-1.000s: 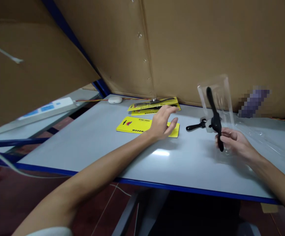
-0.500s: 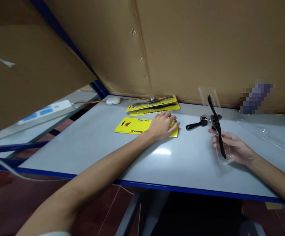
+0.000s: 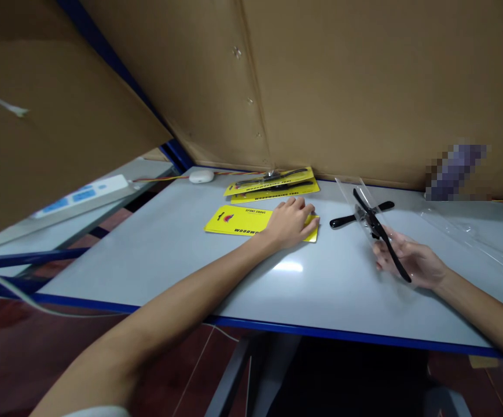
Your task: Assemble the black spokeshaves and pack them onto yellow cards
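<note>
My left hand (image 3: pixel 292 223) lies over the right part of a yellow spoke shave backing card (image 3: pixel 238 219), fingers apart and resting on it. On the right, my right hand (image 3: pixel 422 265) grips a clear plastic blister (image 3: pixel 347 189), raised and tilted above the table. A black spokeshave (image 3: pixel 390 248) lies in or against this blister. Just behind it another black spokeshave (image 3: pixel 342 221) lies on the table, its middle covered by the held pack.
Packaged spokeshaves on yellow cards (image 3: pixel 272 192) lie at the back. Near them sits a white case (image 3: pixel 201 176). Clear plastic blisters (image 3: pixel 468 237) lie at the right. Brown board (image 3: pixel 342 87) walls the table's back; a power strip (image 3: pixel 81 196) rests on the left side surface.
My right hand has tipped the blister and its spokeshave leftward and lower at the top. My left hand stays on the yellow card.
</note>
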